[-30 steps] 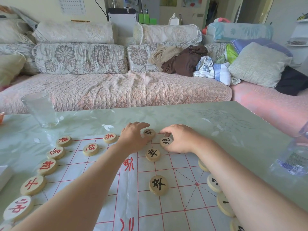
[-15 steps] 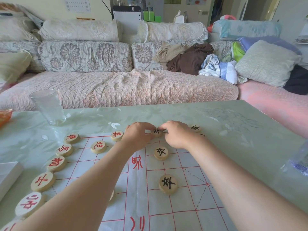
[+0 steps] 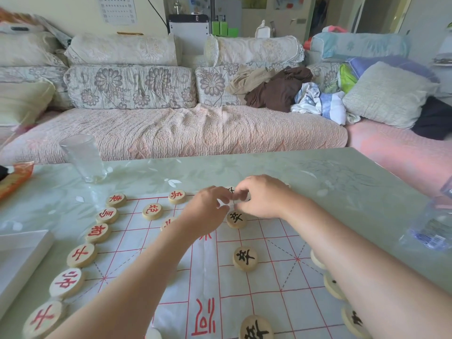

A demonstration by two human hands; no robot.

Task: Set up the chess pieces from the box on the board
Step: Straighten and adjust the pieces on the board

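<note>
The left hand (image 3: 208,209) and right hand (image 3: 263,199) meet at the board's (image 3: 269,277) far edge, fingers curled over a mostly hidden black piece (image 3: 230,190). Whether either grips it, I cannot tell. Red pieces (image 3: 80,255) line the board's left edge.

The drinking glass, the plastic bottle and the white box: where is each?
Drinking glass (image 3: 84,159), head view, middle of its clear wall.
Plastic bottle (image 3: 426,235), head view, on its label.
White box (image 3: 22,253), head view, on its flat top.
</note>
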